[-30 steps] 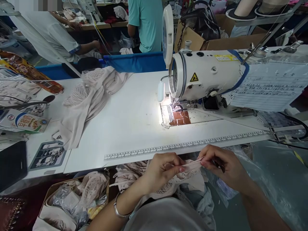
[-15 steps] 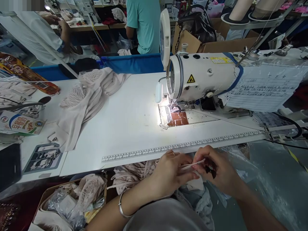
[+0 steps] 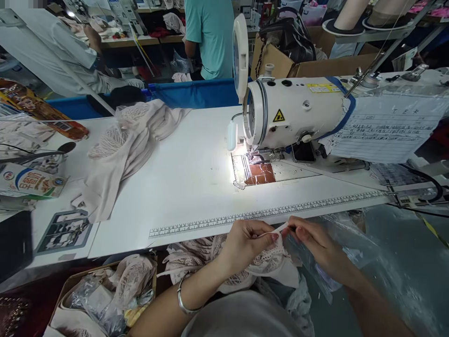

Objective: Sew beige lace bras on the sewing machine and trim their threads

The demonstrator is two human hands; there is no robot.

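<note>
Over the front edge of the table, my left hand [image 3: 245, 245] pinches the edge of a pale pink lace garment [image 3: 271, 257] between thumb and fingers. The garment hangs down below that hand towards my lap. From the pinch a narrow pale strip [image 3: 282, 227] runs to the right. My right hand [image 3: 314, 245] has its fingertips closed on the far end of this strip; its curled fingers hide whatever else may be in the palm. More gathered lace fabric [image 3: 191, 257] lies behind my left forearm.
A white sewing machine [image 3: 298, 107] with its lamp lit stands on the white table [image 3: 189, 173]. A printed ruler scale [image 3: 217, 220] follows the front edge. Pale fabric [image 3: 136, 140], a bottle [image 3: 42, 110] and a carton [image 3: 30, 180] lie left. Below is a box of lace pieces [image 3: 154, 276].
The hands have turned and drawn slightly apart, with the strip between them. More lace garment shows under my left hand. A dark object seen in my right hand earlier is now out of sight.
</note>
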